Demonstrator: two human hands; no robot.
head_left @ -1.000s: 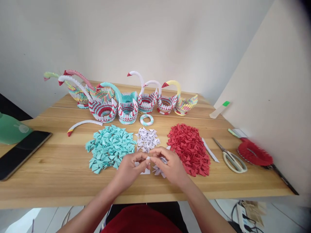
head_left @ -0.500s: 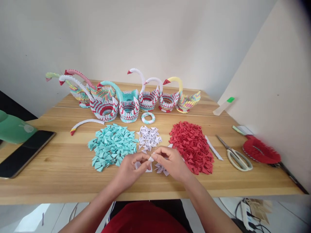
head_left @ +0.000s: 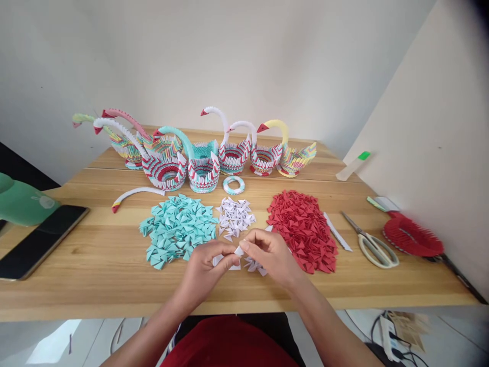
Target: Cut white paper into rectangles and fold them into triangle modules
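Between my two hands is a small piece of white paper, pinched at the fingertips and held just above the desk. My left hand grips its left side, thumb and forefinger closed. The fingers of my right hand press on its right side. Under the hands lie flat white paper pieces, partly covered. A few folded white triangles lie below my right hand. Beyond the hands sits a heap of white folded triangles, with a turquoise heap to the left and a red heap to the right.
Several folded-paper swans stand along the back, with a paper ring before them. A curved white neck piece and a phone lie left. Scissors, a white strip and a red spiky paper piece lie right.
The white paper shows slightly more between my fingertips now. Both hands stay almost in place, still pinching it; the whole view has shifted very slightly.
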